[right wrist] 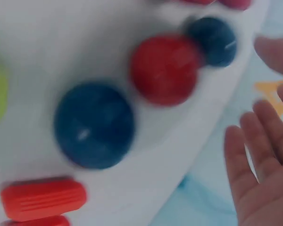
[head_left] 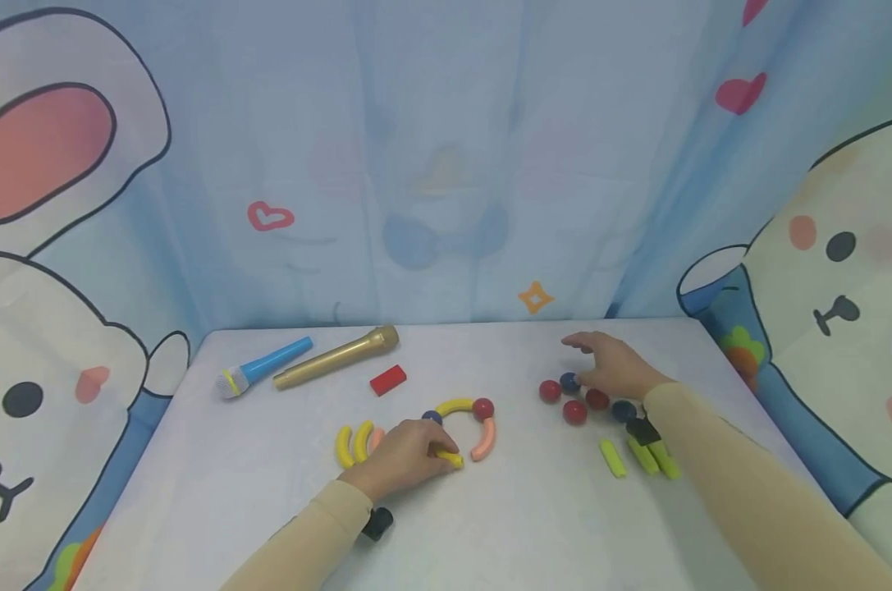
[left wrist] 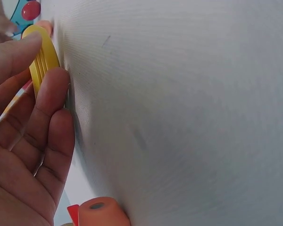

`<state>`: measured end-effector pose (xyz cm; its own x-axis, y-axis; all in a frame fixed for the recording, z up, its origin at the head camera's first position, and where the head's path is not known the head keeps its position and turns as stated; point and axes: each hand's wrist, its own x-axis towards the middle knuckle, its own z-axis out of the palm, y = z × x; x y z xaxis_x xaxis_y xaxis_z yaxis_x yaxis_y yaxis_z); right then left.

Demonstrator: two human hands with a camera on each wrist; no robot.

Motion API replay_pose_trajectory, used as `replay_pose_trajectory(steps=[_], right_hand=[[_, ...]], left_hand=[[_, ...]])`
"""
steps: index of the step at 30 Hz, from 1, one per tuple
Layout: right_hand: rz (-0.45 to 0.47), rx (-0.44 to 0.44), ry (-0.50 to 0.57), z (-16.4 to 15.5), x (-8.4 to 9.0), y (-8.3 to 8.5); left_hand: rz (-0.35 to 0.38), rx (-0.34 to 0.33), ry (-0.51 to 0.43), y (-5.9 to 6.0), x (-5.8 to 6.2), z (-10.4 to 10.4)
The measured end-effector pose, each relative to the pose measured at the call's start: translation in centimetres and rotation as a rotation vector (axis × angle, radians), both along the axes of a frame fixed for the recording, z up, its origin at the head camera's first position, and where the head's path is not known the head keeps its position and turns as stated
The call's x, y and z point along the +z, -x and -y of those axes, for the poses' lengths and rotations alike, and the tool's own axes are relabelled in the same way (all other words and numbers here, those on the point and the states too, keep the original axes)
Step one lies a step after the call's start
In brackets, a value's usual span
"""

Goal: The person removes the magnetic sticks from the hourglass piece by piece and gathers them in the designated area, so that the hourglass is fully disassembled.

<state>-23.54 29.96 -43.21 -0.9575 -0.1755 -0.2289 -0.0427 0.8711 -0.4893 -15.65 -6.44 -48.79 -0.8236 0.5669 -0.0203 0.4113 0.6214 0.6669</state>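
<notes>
My left hand point(head_left: 400, 456) pinches a yellow curved stick point(left wrist: 46, 54) between thumb and fingers, low over the table. Just beyond it lies an arc: a blue ball point(head_left: 432, 416), another yellow curved stick point(head_left: 455, 405), a red ball point(head_left: 483, 409) and a pink curved stick point(head_left: 485, 440). My right hand point(head_left: 617, 366) hovers with fingers spread and nothing held, above a cluster of balls. Among these are a red ball point(right wrist: 165, 70) and a dark blue ball point(right wrist: 95, 125), both blurred in the right wrist view.
Several yellow-green sticks point(head_left: 612, 458) lie near the right forearm. Left of the left hand are yellow curved sticks point(head_left: 344, 447) and a partly hidden pink one. Farther back lie a red block point(head_left: 388, 380), a gold microphone point(head_left: 338, 358) and a blue microphone point(head_left: 268, 367). A printed curtain point(head_left: 446, 164) hangs behind.
</notes>
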Motion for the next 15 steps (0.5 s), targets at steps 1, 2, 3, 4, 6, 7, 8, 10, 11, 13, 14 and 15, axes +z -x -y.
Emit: replay_pose_trajectory(steps=[1, 2, 3, 4, 6, 7, 8, 10, 11, 13, 14, 15], right_hand=[[-0.039, 0.012, 0.002, 0.4, 0.4, -0.4], [-0.077, 0.032, 0.009, 0.9, 0.8, -0.8], [-0.106, 0.049, 0.011, 1.5, 1.0, -1.3], [-0.123, 0.070, 0.020, 2.4, 1.3, -1.8], [-0.140, 0.129, 0.017, 4.2, 1.4, -2.9], [-0.138, 0.171, 0.018, 5.2, 1.3, -3.4], [-0.121, 0.205, 0.018, 6.2, 1.1, -3.9], [-0.078, 0.255, 0.013, 8.0, 0.6, -4.7], [-0.071, 0.280, 0.011, 8.7, 0.2, -5.1], [-0.074, 0.302, 0.025, 9.8, -0.5, -5.8], [-0.088, 0.300, 0.034, 10.3, -0.9, -6.0], [-0.114, 0.300, 0.044, 10.6, -1.2, -6.3]], left_hand=[[0.003, 0.004, 0.003, 0.0, 0.0, 0.0], [0.008, 0.008, 0.004, 0.0, 0.0, 0.0], [0.012, 0.011, 0.005, 0.0, 0.1, 0.0], [0.014, 0.014, 0.007, 0.0, 0.1, 0.0], [0.015, 0.016, 0.006, -0.1, 0.2, 0.1], [0.016, 0.017, 0.006, -0.1, 0.3, 0.2], [0.018, 0.020, 0.008, -0.1, 0.3, 0.2], [0.019, 0.021, 0.006, -0.1, 0.4, 0.2], [0.020, 0.020, 0.003, -0.1, 0.4, 0.2], [0.023, 0.017, -0.001, -0.1, 0.4, 0.2], [0.024, 0.015, -0.003, -0.1, 0.5, 0.2], [0.024, 0.013, -0.007, -0.1, 0.5, 0.2]])
